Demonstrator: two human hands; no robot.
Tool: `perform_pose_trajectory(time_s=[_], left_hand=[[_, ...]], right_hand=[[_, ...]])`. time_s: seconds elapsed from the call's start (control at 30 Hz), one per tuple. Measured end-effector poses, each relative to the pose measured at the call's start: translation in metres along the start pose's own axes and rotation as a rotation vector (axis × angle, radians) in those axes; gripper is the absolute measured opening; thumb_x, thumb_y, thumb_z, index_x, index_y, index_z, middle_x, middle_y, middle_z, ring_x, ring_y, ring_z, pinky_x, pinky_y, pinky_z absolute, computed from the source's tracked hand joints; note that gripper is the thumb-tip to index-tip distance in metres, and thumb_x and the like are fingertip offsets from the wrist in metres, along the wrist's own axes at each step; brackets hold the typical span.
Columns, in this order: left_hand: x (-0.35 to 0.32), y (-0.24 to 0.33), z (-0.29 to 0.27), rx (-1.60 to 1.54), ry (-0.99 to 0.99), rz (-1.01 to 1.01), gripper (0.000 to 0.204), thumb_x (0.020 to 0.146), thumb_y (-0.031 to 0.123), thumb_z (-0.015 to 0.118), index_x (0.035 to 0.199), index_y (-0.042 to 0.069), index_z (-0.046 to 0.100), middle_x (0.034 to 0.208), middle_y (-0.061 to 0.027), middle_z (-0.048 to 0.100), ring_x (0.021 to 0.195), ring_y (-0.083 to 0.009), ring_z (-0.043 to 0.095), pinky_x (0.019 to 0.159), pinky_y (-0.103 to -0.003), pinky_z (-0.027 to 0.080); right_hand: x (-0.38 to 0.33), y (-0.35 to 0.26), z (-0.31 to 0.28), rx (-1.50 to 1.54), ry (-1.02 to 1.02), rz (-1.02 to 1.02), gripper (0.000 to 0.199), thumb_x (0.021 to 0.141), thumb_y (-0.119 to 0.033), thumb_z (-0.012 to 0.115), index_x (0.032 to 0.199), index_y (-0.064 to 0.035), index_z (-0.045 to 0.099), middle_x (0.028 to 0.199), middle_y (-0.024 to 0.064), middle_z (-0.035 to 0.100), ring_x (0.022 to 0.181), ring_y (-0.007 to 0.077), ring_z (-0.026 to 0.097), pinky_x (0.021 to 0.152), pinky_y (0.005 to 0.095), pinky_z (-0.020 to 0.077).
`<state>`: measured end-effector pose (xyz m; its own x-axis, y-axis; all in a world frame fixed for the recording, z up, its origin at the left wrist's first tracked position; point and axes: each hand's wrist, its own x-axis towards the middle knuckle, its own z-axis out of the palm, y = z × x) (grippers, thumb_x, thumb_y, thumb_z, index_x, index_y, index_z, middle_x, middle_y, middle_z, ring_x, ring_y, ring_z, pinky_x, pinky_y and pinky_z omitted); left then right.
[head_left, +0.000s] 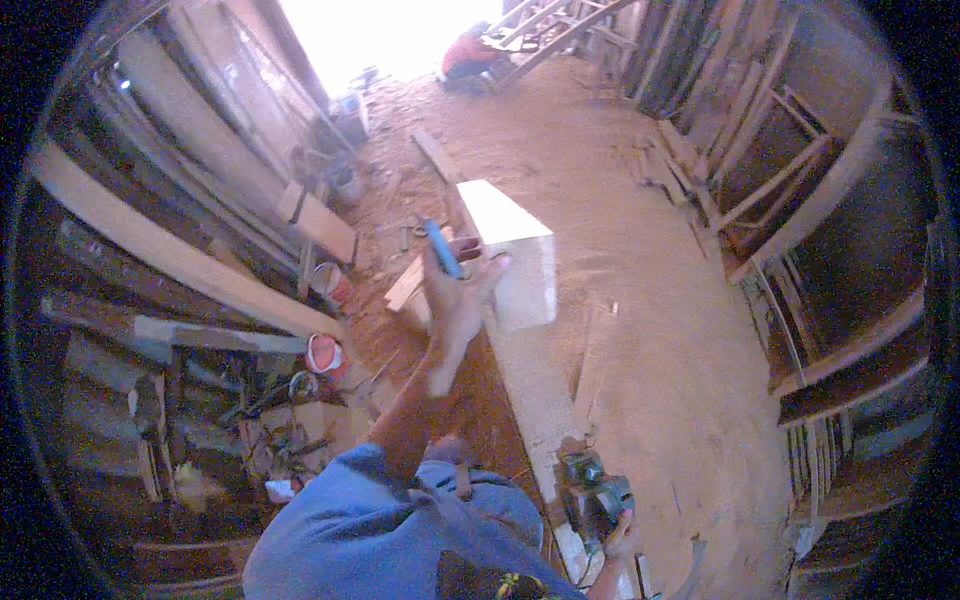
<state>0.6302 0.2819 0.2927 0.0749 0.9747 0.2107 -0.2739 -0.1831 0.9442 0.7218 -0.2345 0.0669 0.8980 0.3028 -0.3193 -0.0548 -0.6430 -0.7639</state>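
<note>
My left hand [458,305] is stretched forward, its fingers closed around a blue stick-like object [442,250] whose kind I cannot make out. Its thumb points right, at the near end of a pale block of wood [526,280]; I cannot tell whether it touches. The block lies on a long, narrow plank [535,400] running toward me. Low on the right, my right hand [620,537] grips the rear of a dark power tool [592,490], which looks like an electric hand planer. That tool rests on the near part of the plank.
Long boards [180,245] lean and lie along the left side. Red-and-white buckets [324,353] stand beside clutter there. Timber frames and curved boards [845,215] line the right. Sawdust covers the floor [660,300]. A person in red [466,57] crouches at the bright far opening.
</note>
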Motion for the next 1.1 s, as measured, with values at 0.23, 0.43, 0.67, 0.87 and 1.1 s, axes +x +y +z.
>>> perform_pose_trajectory(time_s=[0.23,0.43,0.67,0.87,1.1], left_hand=[[0.000,0.002,-0.008,0.217,-0.007,0.017,0.073,0.068,0.030,0.092,0.117,-0.004,0.050,0.109,-0.0160,0.063,0.103,-0.0259,0.062,0.089,-0.039,0.052],[0.002,-0.002,0.006,0.226,-0.033,0.017,0.075,0.068,0.030,0.092,0.118,-0.004,0.048,0.110,-0.0154,0.062,0.103,-0.0252,0.062,0.088,-0.039,0.052],[0.000,0.004,-0.011,0.153,-0.030,0.014,0.074,0.069,0.021,0.092,0.123,-0.002,0.046,0.114,-0.0152,0.061,0.107,-0.0256,0.060,0.090,-0.039,0.051],[-0.009,0.016,-0.002,0.151,-0.063,0.030,0.071,0.071,0.019,0.090,0.122,-0.002,0.046,0.112,-0.0140,0.060,0.106,-0.0243,0.061,0.090,-0.038,0.051],[-0.083,-0.007,-0.027,0.320,-0.248,-0.026,0.078,0.063,0.025,0.094,0.120,-0.001,0.048,0.114,-0.0146,0.060,0.108,-0.0245,0.061,0.094,-0.038,0.050]], right_hand=[[0.004,0.017,-0.003,-0.018,-0.105,-0.011,0.060,0.104,-0.049,0.045,0.110,0.0060,0.067,0.103,0.0116,0.068,0.091,0.0206,0.059,0.082,0.0376,0.0499],[0.022,0.072,0.002,-0.001,-0.028,-0.055,0.058,0.105,-0.047,0.044,0.119,0.0051,0.066,0.107,0.0141,0.069,0.097,0.0231,0.061,0.084,0.0385,0.0503],[0.004,0.033,-0.007,-0.208,-0.125,0.079,0.057,0.105,-0.044,0.044,0.131,0.0049,0.058,0.123,0.0213,0.065,0.111,0.0278,0.061,0.093,0.0398,0.0485],[0.002,0.030,-0.014,-0.205,-0.197,0.090,0.058,0.103,-0.046,0.046,0.130,0.0030,0.059,0.117,0.0200,0.066,0.108,0.0268,0.062,0.092,0.0395,0.0489],[-0.001,-0.004,-0.023,0.512,-0.483,0.023,0.057,0.102,-0.049,0.049,0.127,0.0010,0.061,0.105,0.0171,0.069,0.102,0.0251,0.064,0.089,0.0391,0.0494]])
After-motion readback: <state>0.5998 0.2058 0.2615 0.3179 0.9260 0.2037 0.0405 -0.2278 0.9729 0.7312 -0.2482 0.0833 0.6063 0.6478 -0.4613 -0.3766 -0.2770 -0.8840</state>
